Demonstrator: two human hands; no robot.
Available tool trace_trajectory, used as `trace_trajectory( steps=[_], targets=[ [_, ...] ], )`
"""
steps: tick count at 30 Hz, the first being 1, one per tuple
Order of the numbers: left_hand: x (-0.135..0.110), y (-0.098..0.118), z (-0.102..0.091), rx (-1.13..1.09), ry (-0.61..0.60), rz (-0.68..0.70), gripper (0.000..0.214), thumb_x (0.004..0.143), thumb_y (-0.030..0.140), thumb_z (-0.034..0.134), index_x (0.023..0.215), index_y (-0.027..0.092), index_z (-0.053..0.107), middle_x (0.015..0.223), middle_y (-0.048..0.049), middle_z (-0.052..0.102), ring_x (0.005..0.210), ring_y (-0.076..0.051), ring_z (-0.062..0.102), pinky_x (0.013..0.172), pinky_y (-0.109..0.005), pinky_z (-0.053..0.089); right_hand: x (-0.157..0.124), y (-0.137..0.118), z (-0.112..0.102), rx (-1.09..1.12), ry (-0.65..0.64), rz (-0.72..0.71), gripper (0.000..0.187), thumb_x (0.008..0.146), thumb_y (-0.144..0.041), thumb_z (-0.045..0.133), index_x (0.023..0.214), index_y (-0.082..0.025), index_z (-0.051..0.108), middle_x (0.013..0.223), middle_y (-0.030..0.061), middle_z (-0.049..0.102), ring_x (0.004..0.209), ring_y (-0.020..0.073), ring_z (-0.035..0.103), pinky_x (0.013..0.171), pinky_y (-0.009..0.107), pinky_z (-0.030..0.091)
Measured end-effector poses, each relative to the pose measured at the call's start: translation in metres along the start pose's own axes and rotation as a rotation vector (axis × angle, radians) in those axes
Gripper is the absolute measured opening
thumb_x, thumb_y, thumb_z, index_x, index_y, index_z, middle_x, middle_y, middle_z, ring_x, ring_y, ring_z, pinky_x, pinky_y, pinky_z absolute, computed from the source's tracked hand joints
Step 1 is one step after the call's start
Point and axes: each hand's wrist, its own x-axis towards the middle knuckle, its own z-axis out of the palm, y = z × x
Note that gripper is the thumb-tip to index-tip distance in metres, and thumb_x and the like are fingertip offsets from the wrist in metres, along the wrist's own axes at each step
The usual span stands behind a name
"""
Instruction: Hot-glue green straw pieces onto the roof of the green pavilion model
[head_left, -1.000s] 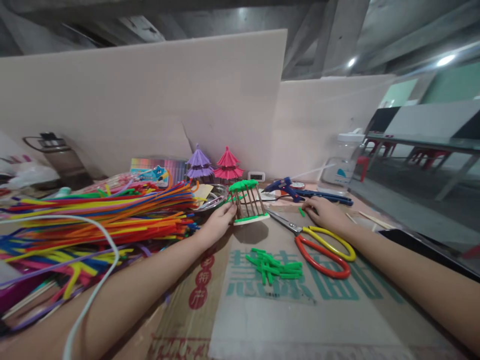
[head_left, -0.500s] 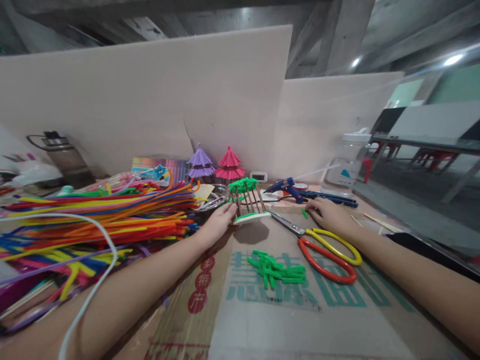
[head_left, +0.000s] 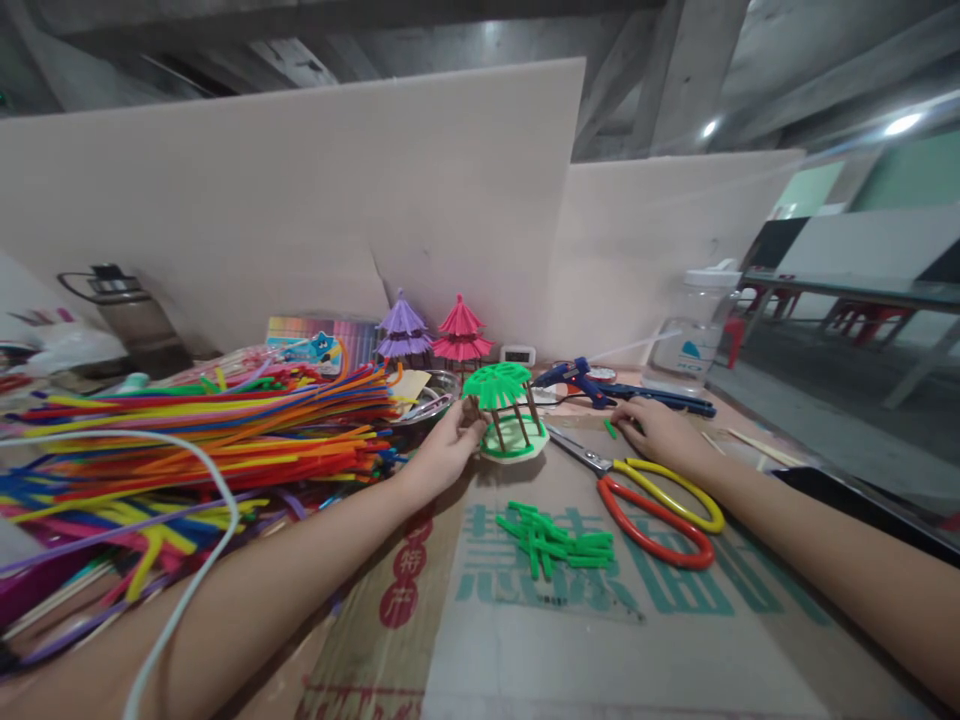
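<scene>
My left hand [head_left: 448, 440] is closed on a small pavilion model [head_left: 498, 384], gripping its left side by the brown posts. The model has a green pipe-cleaner roof, brown posts and a pale many-sided base edged in green. It is nearly upright. My right hand [head_left: 660, 432] rests on the table, fingers bent and a little apart, holding nothing I can see. Beside its fingertips lies a short green piece [head_left: 610, 429]. Nearer me is a pile of cut green pipe-cleaner pieces [head_left: 551, 540]. Scissors [head_left: 600, 464] with red and yellow handles lie between the hands, blades slightly apart.
Bundled coloured pipe cleaners [head_left: 225, 420] cover the left side, with a white cable [head_left: 214, 470] across them. Purple [head_left: 403, 325] and pink [head_left: 460, 330] pavilions stand behind. A blue glue gun [head_left: 577, 378], a clear bottle [head_left: 686, 330] and a dark bottle [head_left: 135, 320] stand farther back.
My left hand has turned the green pavilion, so its roof top and the upper face of its base now show. My right hand has stayed in place.
</scene>
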Motion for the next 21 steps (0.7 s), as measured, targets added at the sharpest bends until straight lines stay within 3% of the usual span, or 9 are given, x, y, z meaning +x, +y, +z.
trace_trajectory(
  steps=[4, 9, 15, 21],
  targets=[
    [-0.009, 0.008, 0.002, 0.301, -0.042, 0.112, 0.024, 0.094, 0.035, 0.051, 0.111, 0.017, 0.053, 0.108, -0.0092, 0.063, 0.098, -0.021, 0.063, 0.087, -0.034, 0.052, -0.001, 0.000, 0.001, 0.022, 0.016, 0.003, 0.024, 0.092, -0.021, 0.045, 0.090, -0.018, 0.068, 0.097, 0.0111, 0.069, 0.091, 0.0251, 0.062, 0.082, 0.036, 0.047],
    [-0.012, 0.017, 0.004, 0.490, -0.074, 0.110, 0.023, 0.091, 0.030, 0.051, 0.109, 0.016, 0.053, 0.111, -0.0128, 0.064, 0.102, -0.024, 0.064, 0.093, -0.042, 0.052, 0.000, -0.002, -0.003, 0.069, 0.082, 0.051, 0.021, 0.090, -0.022, 0.047, 0.091, -0.017, 0.068, 0.099, 0.0125, 0.069, 0.092, 0.0259, 0.063, 0.085, 0.038, 0.048],
    [-0.012, 0.014, 0.003, 0.589, -0.072, 0.078, 0.032, 0.091, 0.036, 0.054, 0.115, 0.014, 0.054, 0.118, -0.0156, 0.064, 0.107, -0.027, 0.063, 0.095, -0.045, 0.051, 0.013, 0.000, -0.013, 0.193, 0.183, 0.164, 0.026, 0.090, -0.026, 0.049, 0.107, -0.017, 0.066, 0.109, 0.0135, 0.070, 0.101, 0.0275, 0.065, 0.090, 0.041, 0.051],
    [-0.012, 0.016, 0.003, 0.645, -0.074, 0.101, 0.030, 0.090, 0.037, 0.056, 0.111, 0.015, 0.056, 0.106, -0.0113, 0.066, 0.097, -0.025, 0.063, 0.089, -0.040, 0.050, 0.050, -0.004, -0.007, 0.352, 0.090, 0.235, 0.045, 0.089, -0.033, 0.059, 0.131, -0.015, 0.058, 0.124, 0.0142, 0.069, 0.106, 0.0242, 0.069, 0.091, 0.036, 0.054]
  ],
)
